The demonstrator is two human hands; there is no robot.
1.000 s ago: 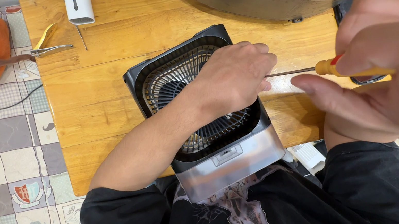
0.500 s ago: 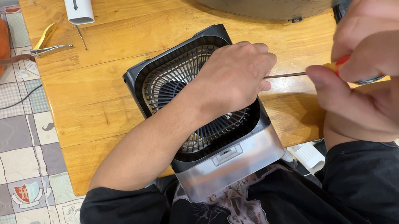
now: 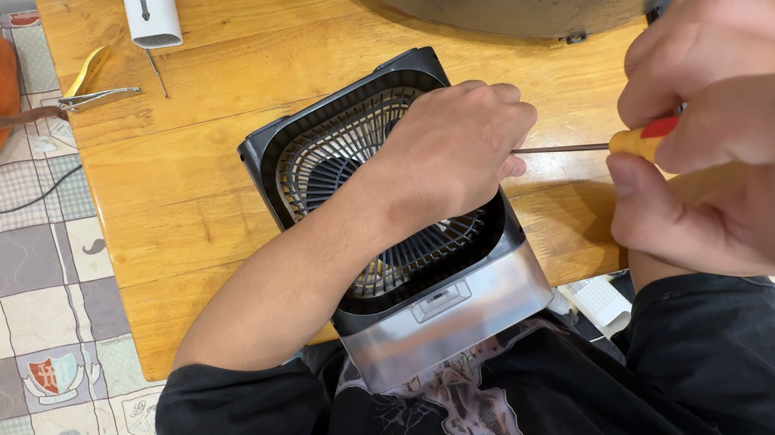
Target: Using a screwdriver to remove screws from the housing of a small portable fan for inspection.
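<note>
Yellow-handled screwdriver [image 3: 635, 141] stays in the right hand's [image 3: 747, 116] clenched grip, while the left hand [image 3: 454, 153] still clasps the fan [image 3: 337, 144].

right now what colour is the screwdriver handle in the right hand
Yellow with a red band, seen in the head view: screwdriver gripped by the right hand.

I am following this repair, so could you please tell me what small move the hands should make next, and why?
Probably press the screwdriver in and turn. Its thin shaft already runs level to the fan's right side, the tip hidden behind the left hand steadying the fan, while the right hand grips the handle.
</note>
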